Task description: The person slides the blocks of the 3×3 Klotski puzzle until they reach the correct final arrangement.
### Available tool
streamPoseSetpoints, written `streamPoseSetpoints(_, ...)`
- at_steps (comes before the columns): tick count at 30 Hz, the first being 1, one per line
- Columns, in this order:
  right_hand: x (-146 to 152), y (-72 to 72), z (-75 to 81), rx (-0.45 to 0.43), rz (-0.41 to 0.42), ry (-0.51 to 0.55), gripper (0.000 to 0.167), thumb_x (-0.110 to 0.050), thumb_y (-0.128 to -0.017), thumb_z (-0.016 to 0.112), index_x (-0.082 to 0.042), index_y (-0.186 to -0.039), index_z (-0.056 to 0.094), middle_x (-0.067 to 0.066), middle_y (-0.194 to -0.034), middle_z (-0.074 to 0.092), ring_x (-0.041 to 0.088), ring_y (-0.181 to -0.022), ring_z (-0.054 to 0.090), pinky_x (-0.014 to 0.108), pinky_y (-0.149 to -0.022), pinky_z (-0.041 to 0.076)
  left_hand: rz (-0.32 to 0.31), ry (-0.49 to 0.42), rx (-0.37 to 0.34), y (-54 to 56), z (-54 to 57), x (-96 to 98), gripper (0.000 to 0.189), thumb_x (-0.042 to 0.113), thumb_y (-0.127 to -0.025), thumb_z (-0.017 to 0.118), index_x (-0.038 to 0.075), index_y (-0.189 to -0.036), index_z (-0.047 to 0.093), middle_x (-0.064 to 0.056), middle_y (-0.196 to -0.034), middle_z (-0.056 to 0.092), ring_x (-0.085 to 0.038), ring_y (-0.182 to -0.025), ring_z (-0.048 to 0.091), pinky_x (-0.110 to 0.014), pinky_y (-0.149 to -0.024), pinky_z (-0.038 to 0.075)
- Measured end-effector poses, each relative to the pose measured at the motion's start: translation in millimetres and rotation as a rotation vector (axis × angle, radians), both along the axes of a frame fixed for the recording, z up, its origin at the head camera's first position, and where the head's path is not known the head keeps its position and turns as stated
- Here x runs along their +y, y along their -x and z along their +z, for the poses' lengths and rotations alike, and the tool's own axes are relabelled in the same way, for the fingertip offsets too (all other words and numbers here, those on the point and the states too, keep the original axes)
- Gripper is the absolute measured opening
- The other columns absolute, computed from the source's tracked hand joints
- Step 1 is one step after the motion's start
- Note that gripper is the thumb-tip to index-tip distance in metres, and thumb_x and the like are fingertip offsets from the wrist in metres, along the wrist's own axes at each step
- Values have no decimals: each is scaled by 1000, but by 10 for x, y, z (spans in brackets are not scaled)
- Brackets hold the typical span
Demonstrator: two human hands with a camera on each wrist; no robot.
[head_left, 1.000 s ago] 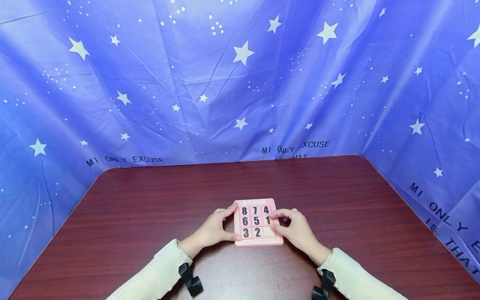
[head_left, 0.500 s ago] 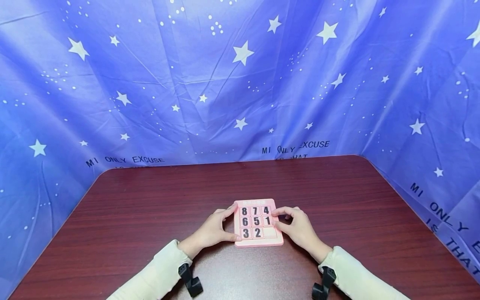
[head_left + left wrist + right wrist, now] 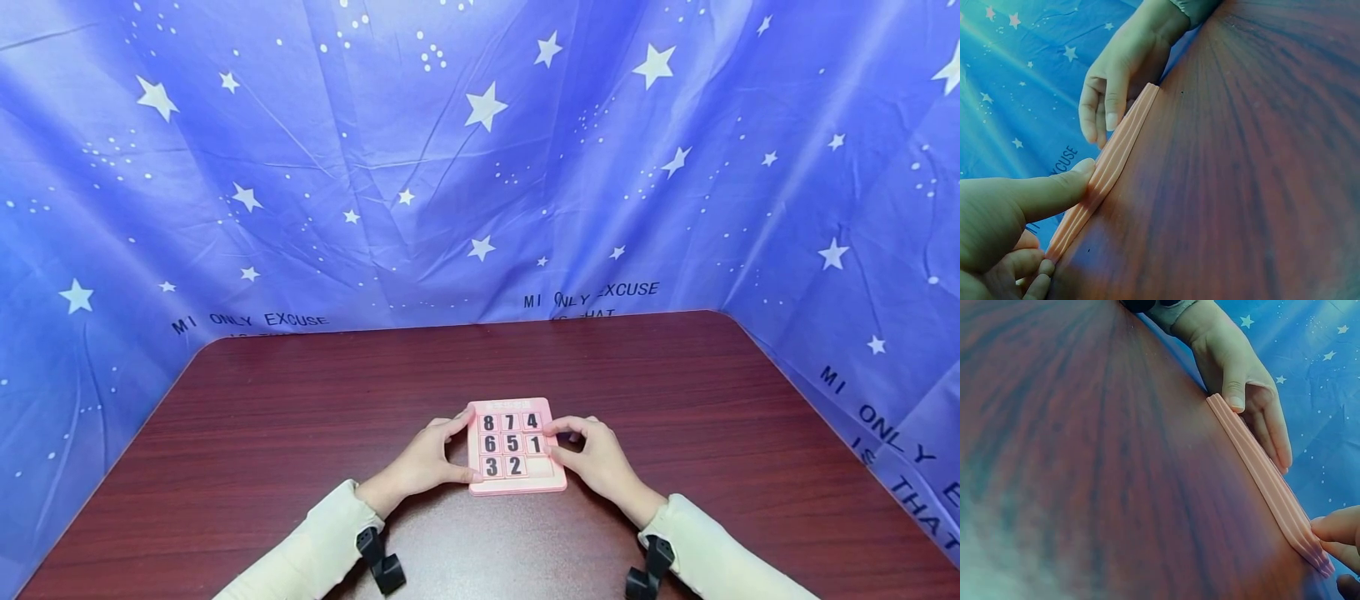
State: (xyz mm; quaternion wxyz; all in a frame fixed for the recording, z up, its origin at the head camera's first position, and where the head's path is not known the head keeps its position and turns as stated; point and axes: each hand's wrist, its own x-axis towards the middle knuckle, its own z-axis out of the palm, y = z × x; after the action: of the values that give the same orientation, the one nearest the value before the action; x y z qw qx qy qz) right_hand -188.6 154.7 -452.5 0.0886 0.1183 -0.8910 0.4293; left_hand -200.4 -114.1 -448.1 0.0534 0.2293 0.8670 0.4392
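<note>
A pink sliding number puzzle (image 3: 517,487) lies flat on the table. Its rows read 8 7 4, then 6 5 1, then 3 2 with a bare slot at the near right. My left hand (image 3: 420,461) holds the frame's left side, thumb at the near corner and index finger at the far corner. At the right side, my right hand (image 3: 600,460) rests thumb and index fingertips by the 1 tile (image 3: 535,444), its fingers otherwise relaxed. Both wrist views catch the puzzle's ridged side edge (image 3: 1119,147) with a hand at each end.
A dark red wood-grain table (image 3: 337,383) with rounded far corners bears the puzzle. Blue star-printed cloth (image 3: 405,125) hangs behind and along both sides. Black wrist mounts (image 3: 381,560) sit on the pale sleeves (image 3: 315,537).
The right thumb and index finger have drawn back slightly to the right, showing more of the 1 tile. That tile sits a touch nearer the bare slot. The left hand stays still.
</note>
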Motion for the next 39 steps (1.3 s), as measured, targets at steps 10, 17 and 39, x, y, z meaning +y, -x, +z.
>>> streamPoseSetpoints(10,21,-127,7,-9,42,13,26,-4,-69,77,-17,-90,72,-7,-82,64,10,-76,48,25,-69,40,3,1,-5,-4,2,-3,97,26,-63,87,0,-142,37,-16,-145,39,-31,-121,43,-49,-102,32)
streamPoseSetpoints(17,36,-208,2,19,85,31,27,-3,-67,76,-18,-89,72,-9,-79,62,8,-73,47,24,-66,39,7,1,-11,-1,-5,-10,98,25,-63,87,0,-142,36,-17,-145,40,-32,-122,42,-49,-103,32)
streamPoseSetpoints(39,79,205,9,4,116,100,23,-5,-74,75,-6,-97,71,3,-89,70,13,-77,53,24,-70,43,4,24,2,9,-1,0,98,27,-62,87,2,-142,37,-17,-142,44,-30,-119,45,-47,-100,35)
